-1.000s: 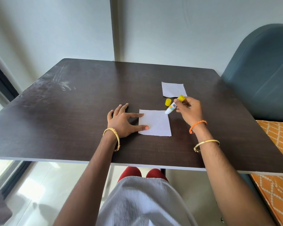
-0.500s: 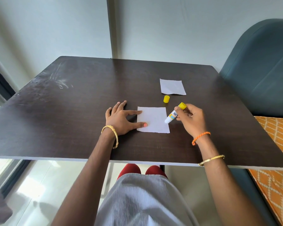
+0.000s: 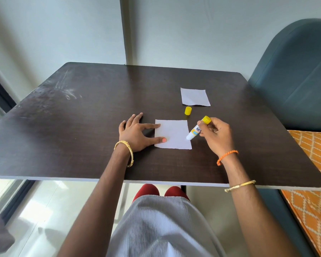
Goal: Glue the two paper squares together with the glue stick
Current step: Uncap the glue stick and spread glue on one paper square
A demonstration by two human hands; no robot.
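A white paper square (image 3: 173, 133) lies flat on the dark table (image 3: 82, 127). My left hand (image 3: 136, 133) rests spread on the table, its thumb and forefinger pressing the square's left edge. My right hand (image 3: 216, 136) grips the uncapped glue stick (image 3: 196, 129), white with a yellow base, tilted so its tip touches the square near its lower right edge. The yellow cap (image 3: 188, 110) stands on the table just beyond the square. A second white paper square (image 3: 194, 96) lies farther back to the right.
A teal padded chair (image 3: 295, 80) stands against the table's right side, with an orange patterned cushion (image 3: 315, 164) beside it. The table's near edge runs just above my lap. A pale wall stands behind the table.
My right hand has drawn the glue stick's tip down along the right side of the near square, from its upper right corner toward the lower right. My left hand stays in place.
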